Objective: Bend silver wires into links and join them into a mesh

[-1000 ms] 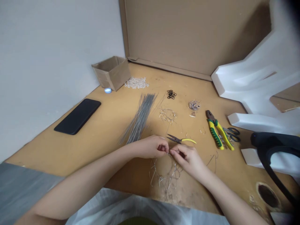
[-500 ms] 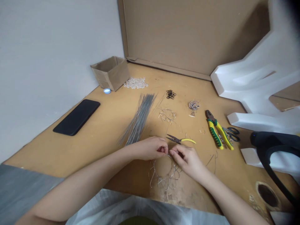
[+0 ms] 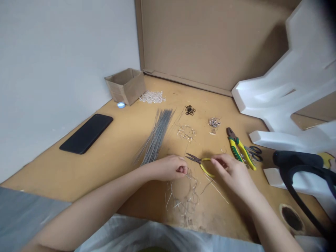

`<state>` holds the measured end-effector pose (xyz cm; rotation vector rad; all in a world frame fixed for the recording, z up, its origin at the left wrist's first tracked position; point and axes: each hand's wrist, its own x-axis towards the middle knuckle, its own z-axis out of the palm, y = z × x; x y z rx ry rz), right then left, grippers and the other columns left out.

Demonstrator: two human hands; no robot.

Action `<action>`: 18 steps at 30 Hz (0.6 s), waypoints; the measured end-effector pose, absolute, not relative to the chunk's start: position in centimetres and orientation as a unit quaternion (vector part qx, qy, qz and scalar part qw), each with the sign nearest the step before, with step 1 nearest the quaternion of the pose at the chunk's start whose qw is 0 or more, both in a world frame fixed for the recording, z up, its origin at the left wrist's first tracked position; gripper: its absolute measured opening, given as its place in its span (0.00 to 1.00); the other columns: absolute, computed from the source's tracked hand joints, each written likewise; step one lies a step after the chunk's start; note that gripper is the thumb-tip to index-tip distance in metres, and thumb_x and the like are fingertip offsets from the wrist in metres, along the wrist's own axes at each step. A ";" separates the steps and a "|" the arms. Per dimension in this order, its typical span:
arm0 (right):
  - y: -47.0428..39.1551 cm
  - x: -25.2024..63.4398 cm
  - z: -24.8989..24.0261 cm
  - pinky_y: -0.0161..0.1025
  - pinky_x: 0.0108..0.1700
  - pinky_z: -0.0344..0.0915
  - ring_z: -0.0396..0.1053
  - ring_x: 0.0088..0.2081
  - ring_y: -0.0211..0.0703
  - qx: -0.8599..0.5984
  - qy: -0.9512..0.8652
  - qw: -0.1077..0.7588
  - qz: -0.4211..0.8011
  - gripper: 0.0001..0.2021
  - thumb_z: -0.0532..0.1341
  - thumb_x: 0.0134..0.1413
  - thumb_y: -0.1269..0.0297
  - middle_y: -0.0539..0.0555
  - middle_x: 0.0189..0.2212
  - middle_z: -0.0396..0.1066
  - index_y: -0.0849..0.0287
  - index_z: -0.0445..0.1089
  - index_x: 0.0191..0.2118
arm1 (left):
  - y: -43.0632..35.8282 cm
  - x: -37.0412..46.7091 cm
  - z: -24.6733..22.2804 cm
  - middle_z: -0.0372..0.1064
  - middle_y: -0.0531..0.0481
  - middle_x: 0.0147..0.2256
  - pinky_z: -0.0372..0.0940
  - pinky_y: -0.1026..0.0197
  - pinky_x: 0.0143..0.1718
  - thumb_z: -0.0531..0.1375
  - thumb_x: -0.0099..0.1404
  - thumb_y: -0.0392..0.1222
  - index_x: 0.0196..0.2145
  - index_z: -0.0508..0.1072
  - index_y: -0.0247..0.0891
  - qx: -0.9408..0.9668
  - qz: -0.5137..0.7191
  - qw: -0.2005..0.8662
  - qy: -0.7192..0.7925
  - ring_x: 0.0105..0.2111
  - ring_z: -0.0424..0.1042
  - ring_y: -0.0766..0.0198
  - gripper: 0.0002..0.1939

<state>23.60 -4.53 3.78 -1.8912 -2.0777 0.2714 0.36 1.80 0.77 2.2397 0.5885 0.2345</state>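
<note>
My left hand (image 3: 175, 168) is closed, its fingertips pinching the upper edge of a ring of bent silvery wire (image 3: 172, 192) with loops around it. To the right, my right hand (image 3: 232, 171) has thumb and fingers on a yellow handle of the needle-nose pliers (image 3: 193, 158). The pliers' handles are spread and their dark jaws point left, toward the wire bundle. Loose straight wires (image 3: 219, 192) lie below the pliers, beside my right hand. Just beyond my left hand is a thick bundle of straight grey wires (image 3: 157, 134).
Farther back lie another wire ring (image 3: 187, 133), black rings (image 3: 190, 110), a small wire ball (image 3: 214, 122) and a pile of clear bits (image 3: 152, 97) by a cardboard box (image 3: 126, 85). Combination pliers (image 3: 240, 148) and scissors (image 3: 255, 153) lie right, a phone (image 3: 86, 133) left.
My right hand has left the wire ring and moved right onto the needle-nose pliers, whose handles now stand apart. My left hand keeps its pinch on the ring. The view has shifted slightly.
</note>
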 end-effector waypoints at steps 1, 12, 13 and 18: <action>-4.6 24.4 3.9 0.37 0.33 0.63 0.69 0.34 0.43 -0.677 -0.720 0.140 0.058 0.12 0.52 0.56 0.56 0.52 0.33 0.72 0.55 0.68 0.37 | 1.8 0.4 0.7 0.64 0.53 0.27 0.56 0.70 0.29 0.53 0.51 0.29 0.27 0.70 0.34 0.886 0.098 0.392 0.228 0.26 0.62 0.71 0.07; -5.5 25.9 2.3 0.46 0.47 0.63 0.64 0.47 0.49 -0.638 -0.767 0.065 -0.021 0.16 0.52 0.54 0.61 0.57 0.45 0.68 0.56 0.65 0.49 | 1.7 0.2 0.7 0.62 0.53 0.26 0.55 0.70 0.28 0.52 0.46 0.28 0.25 0.69 0.34 0.883 0.098 0.396 0.231 0.26 0.60 0.71 0.08; -5.5 25.6 2.2 0.46 0.48 0.62 0.64 0.48 0.48 -0.624 -0.779 0.069 -0.013 0.18 0.53 0.54 0.61 0.57 0.46 0.67 0.57 0.64 0.51 | 1.6 0.2 0.7 0.62 0.53 0.26 0.56 0.70 0.27 0.52 0.46 0.28 0.25 0.69 0.34 0.882 0.095 0.398 0.233 0.26 0.60 0.71 0.09; -5.4 24.7 2.1 0.48 0.50 0.60 0.63 0.49 0.50 -0.611 -0.789 0.058 -0.009 0.23 0.56 0.50 0.63 0.60 0.48 0.66 0.61 0.61 0.53 | 1.6 0.2 0.2 0.63 0.53 0.27 0.56 0.70 0.27 0.51 0.45 0.29 0.26 0.69 0.35 0.882 0.093 0.401 0.229 0.25 0.61 0.70 0.10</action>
